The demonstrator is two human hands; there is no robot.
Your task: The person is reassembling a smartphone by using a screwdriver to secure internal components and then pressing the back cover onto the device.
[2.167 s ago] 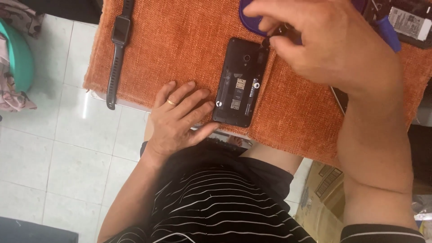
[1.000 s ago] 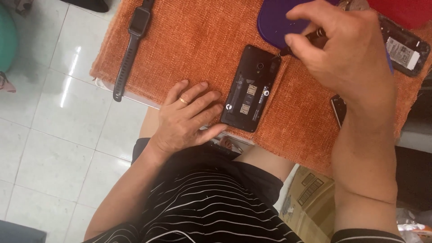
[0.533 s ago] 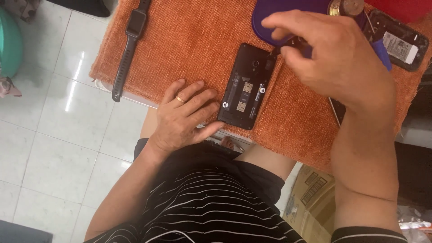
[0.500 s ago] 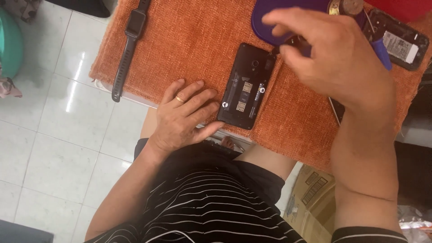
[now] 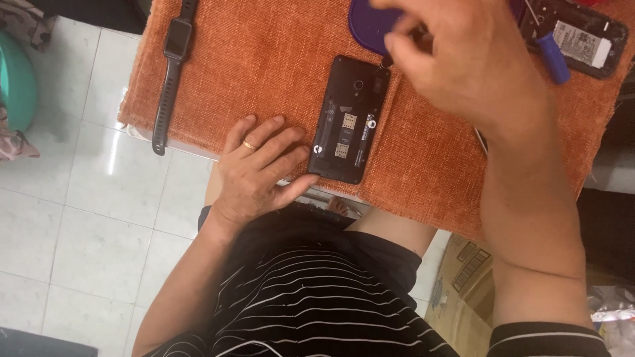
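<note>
Head view: the left hand lies flat, fingers spread, steadying an opened black phone on the orange cloth-covered table. The right hand pinches a thin tool at the phone's top corner.

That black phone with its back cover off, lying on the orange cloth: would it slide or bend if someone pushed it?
The opened phone looks like a flat rigid slab, so it would probably not bend. The coarse orange cloth likely resists sliding, and the left hand steadies its lower edge. Its exposed card slots and parts suggest it is fragile to poking.
</note>
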